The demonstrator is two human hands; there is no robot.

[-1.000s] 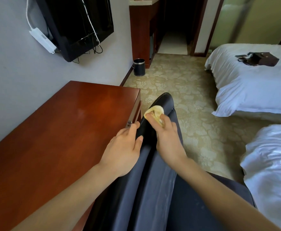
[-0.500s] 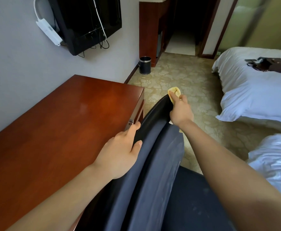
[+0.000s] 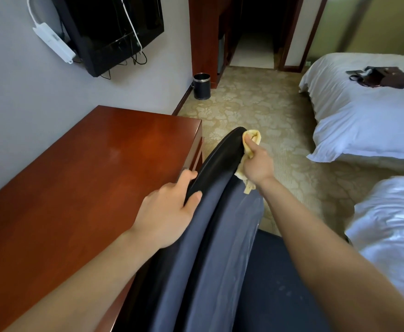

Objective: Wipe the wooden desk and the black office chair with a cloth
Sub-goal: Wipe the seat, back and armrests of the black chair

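Chair [image 3: 210,212] wiping was under way at frame centre: the right hand [image 3: 256,164] pinched the yellow cloth [image 3: 252,137] against its far rim, the left hand [image 3: 167,212] gripped the edge; the desk [image 3: 76,188] at left looked clean, seat seemingly left

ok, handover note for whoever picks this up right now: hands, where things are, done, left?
Left hand: gripping the black office chair back edge, steadying it.
Right hand: fingers closed on the yellow cloth, pressed at the far end of the chair's rim.
Wooden desk: beside the chair, on its left, nothing on top.
Done: cannot tell for the desk; chair wiping is under way.
Left: rest of chair back, seat.
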